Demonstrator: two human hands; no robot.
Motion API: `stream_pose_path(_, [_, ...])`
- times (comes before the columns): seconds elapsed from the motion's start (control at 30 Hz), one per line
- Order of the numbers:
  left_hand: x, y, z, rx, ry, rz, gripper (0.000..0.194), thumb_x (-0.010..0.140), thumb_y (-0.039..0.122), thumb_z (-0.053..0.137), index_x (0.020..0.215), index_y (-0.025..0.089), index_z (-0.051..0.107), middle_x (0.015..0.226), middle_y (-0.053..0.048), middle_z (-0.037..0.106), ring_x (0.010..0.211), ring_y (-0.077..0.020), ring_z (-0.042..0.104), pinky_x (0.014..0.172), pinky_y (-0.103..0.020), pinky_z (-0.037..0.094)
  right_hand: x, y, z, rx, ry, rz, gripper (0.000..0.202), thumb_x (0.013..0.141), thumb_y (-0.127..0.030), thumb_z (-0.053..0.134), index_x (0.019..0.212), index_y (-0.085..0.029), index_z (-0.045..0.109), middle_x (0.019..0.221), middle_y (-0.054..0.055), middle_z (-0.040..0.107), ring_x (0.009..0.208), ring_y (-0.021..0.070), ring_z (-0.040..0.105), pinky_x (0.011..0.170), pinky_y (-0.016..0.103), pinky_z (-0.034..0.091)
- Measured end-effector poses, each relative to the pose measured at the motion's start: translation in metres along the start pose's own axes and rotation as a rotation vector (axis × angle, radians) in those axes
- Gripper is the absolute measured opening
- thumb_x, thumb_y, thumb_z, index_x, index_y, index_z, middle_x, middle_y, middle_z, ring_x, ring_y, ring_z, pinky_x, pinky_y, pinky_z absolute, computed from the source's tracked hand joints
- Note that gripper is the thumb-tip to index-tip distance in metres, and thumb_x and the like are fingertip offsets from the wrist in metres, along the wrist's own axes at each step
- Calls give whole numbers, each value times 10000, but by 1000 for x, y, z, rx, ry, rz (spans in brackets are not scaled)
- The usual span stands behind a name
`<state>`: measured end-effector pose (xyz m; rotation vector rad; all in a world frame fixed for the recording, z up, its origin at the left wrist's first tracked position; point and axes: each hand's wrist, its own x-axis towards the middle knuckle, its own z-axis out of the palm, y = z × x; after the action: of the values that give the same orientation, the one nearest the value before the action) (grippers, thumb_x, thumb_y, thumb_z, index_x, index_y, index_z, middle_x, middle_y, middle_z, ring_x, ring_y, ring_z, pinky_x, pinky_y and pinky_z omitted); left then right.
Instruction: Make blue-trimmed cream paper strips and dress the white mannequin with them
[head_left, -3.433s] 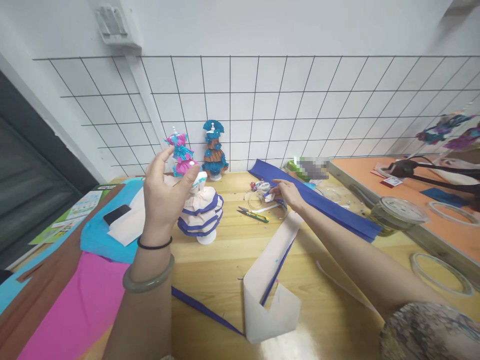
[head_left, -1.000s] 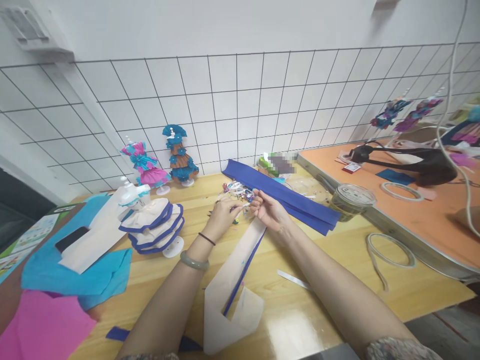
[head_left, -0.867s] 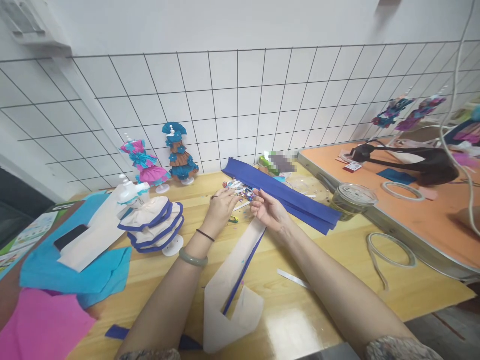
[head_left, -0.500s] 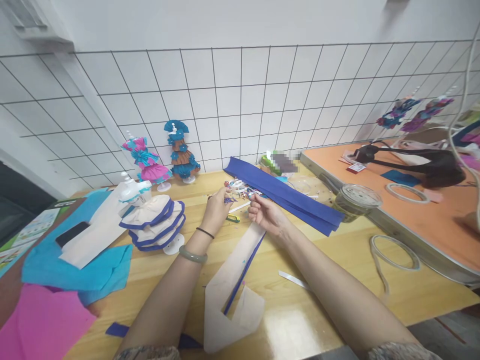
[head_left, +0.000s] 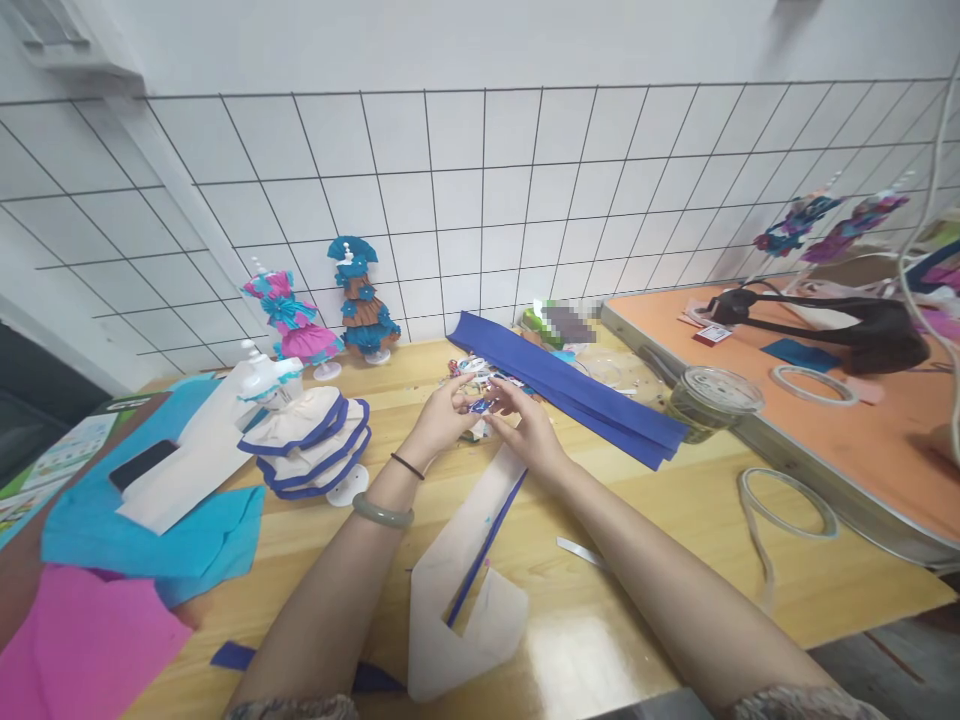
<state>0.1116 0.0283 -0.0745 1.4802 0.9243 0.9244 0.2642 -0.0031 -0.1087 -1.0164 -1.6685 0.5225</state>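
My left hand [head_left: 446, 415] and my right hand [head_left: 531, 432] face each other over a small heap of mixed scraps [head_left: 480, 382]. Both sets of fingers are curved and apart, close around the heap's near side. Whether they touch any single scrap I cannot make out. Below my right hand lies a long cream strip with a blue edge [head_left: 450, 560], bent back on itself near the table's front. Behind the heap a wide dark blue folded strip [head_left: 570, 395] runs across at a slant.
At the left stands a white figure stand in a tiered cream-and-blue skirt [head_left: 307, 440], with two dressed figures [head_left: 364, 305] behind it. Blue sheets [head_left: 142, 530], a pink sheet [head_left: 90, 640] and a phone [head_left: 144, 463] lie left. A clear tub [head_left: 712, 405] and tape roll [head_left: 795, 503] sit right.
My hands have turned inward, and their fingers have spread from a closer, pinched shape. The yellow-handled tool that showed between them is now hidden. The cream strip stays put.
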Motion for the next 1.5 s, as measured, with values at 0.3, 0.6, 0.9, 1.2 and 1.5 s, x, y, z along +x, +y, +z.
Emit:
stream_pose_path(0.3, [-5, 2, -2, -86, -59, -56, 845, 635, 108, 630, 1396, 92, 263, 938, -85, 706, 697, -127, 631, 590, -202, 460, -3, 4, -1, -298, -30, -210, 487, 863, -191, 461, 1339, -244, 374, 924, 57, 619, 828, 183, 571, 778, 339, 463])
stream_pose_path(0.6, [1, 1, -7, 215, 137, 229, 663, 723, 126, 570, 1352, 171, 363, 1188, -130, 594, 994, -179, 579, 810, -306, 461, -2, -2, 2, -133, 69, 16, 508, 804, -238, 521, 1297, -202, 406, 818, 18, 629, 734, 148, 583, 730, 293, 450])
stream_pose_path(0.9, [-12, 7, 6, 940, 19, 633, 512, 785, 109, 546, 1284, 171, 454, 1063, -83, 627, 1042, -225, 512, 933, -386, 404, 8, -3, -1, 418, 252, 483, 713, 578, -336, 746, 1191, -123, 452, 682, -7, 658, 627, 133, 586, 718, 311, 453])
stream_pose_path(1.2, [-3, -5, -5, 952, 203, 520, 436, 780, 41, 481, 1189, 179, 541, 934, -67, 653, 933, -218, 558, 879, -373, 443, 10, -7, -4, 551, 220, 567, 595, 560, -346, 758, 1082, -166, 535, 825, 35, 692, 679, 134, 617, 647, 267, 447])
stream_pose_path(1.5, [5, -13, -16, 786, 218, 452, 282, 775, 31, 455, 937, 150, 654, 980, -96, 648, 949, -195, 592, 878, -340, 467, 6, -9, -2, 675, 70, 604, 394, 635, -417, 700, 937, -169, 647, 748, 9, 627, 546, 71, 517, 513, 216, 374])
